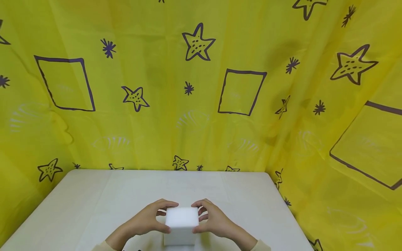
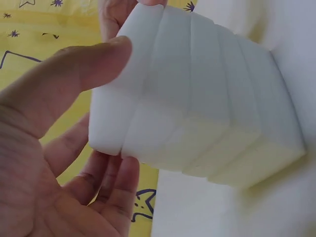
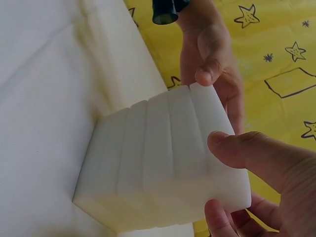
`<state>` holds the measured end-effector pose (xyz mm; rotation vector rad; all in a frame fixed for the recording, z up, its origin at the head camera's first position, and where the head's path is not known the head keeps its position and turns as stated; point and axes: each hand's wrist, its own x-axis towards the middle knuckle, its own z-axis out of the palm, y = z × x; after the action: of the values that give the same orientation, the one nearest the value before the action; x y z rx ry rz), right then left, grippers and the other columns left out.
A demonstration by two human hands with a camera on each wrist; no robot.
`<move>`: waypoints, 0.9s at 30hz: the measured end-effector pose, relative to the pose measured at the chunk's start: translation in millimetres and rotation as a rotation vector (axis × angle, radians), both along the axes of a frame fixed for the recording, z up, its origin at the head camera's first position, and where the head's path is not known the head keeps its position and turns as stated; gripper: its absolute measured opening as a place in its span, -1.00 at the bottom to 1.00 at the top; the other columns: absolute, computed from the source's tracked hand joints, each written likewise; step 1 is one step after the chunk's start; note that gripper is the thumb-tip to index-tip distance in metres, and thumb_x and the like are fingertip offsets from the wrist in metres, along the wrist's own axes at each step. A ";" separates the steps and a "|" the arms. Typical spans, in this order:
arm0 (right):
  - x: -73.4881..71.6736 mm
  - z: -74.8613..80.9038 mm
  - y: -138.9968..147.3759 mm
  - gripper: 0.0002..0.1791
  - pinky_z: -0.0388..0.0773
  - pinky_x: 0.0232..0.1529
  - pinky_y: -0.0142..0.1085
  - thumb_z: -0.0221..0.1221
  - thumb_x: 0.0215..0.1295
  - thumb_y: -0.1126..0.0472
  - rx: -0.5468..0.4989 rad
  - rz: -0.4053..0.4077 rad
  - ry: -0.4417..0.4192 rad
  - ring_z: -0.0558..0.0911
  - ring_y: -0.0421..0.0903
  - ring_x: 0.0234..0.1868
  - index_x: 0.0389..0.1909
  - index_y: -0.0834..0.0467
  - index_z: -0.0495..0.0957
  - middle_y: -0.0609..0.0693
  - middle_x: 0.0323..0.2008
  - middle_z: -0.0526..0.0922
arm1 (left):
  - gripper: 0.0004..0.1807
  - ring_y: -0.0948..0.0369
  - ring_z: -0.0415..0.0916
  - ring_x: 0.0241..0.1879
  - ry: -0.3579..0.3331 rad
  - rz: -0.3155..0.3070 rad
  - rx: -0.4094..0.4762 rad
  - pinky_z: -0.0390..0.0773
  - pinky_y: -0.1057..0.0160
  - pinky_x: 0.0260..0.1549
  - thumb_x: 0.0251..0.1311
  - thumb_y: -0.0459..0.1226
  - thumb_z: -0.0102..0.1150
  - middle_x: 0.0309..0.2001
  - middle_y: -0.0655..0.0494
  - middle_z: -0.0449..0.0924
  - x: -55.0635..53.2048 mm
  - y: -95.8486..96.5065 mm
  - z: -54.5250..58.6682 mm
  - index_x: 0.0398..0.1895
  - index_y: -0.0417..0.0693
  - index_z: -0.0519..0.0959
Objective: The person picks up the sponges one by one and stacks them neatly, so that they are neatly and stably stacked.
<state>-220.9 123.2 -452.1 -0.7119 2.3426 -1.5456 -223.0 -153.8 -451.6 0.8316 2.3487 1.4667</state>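
Note:
Several smooth white foam blocks, which look like sponges, are stacked flush into one upright pile (image 2: 212, 98) on the white table. The top block (image 1: 182, 217) is held from both sides. My left hand (image 1: 147, 219) grips its left end, thumb on the near face and fingers round the far side. On the opposite end, my right hand (image 1: 216, 219) holds it the same way, its thumb (image 3: 229, 148) pressed against the near face. The top block lies against the one below, with only a thin seam between them. In the head view the lower blocks are mostly hidden beneath it.
The white table (image 1: 125, 188) has rounded far corners. A yellow curtain (image 1: 157, 132) printed with stars and frames hangs behind it and along its sides. Light sleeves (image 1: 103, 246) cover the forearms. A dark cylindrical piece (image 3: 165, 12) sits by the left wrist.

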 end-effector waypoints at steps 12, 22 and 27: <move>2.4 -0.3 -1.0 -0.33 0.62 -0.07 -0.33 0.50 -0.10 0.41 -0.013 0.015 -0.018 0.55 -0.11 -0.12 0.10 0.25 0.47 0.01 -0.09 0.44 | -0.30 0.02 0.45 0.06 -0.084 0.096 0.089 0.56 0.30 0.02 -0.08 -0.32 0.53 0.20 -0.12 0.44 9.3 -1.8 -10.8 0.22 -0.14 0.50; 4.2 -0.1 0.7 -0.30 0.61 -0.06 -0.34 0.50 -0.10 0.40 -0.017 0.021 -0.031 0.52 -0.05 -0.06 0.13 0.25 0.45 0.03 -0.04 0.44 | -0.29 0.05 0.45 0.06 -0.051 0.078 0.075 0.56 0.22 0.04 -0.07 -0.28 0.53 0.19 -0.09 0.44 11.8 -2.1 -9.0 0.23 -0.11 0.49; 2.8 3.3 4.7 -0.21 0.59 -0.03 -0.33 0.53 -0.09 0.32 0.022 0.027 -0.012 0.50 -0.08 -0.05 0.21 0.28 0.40 0.04 -0.01 0.44 | -0.21 0.09 0.43 0.09 0.028 0.101 -0.028 0.52 0.24 0.08 -0.03 -0.12 0.52 0.16 -0.04 0.44 12.6 -7.0 -3.0 0.32 -0.01 0.43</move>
<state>-218.1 127.9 -448.8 -0.7241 2.3275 -1.5066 -210.5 -160.8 -454.6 0.7421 2.4594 1.4652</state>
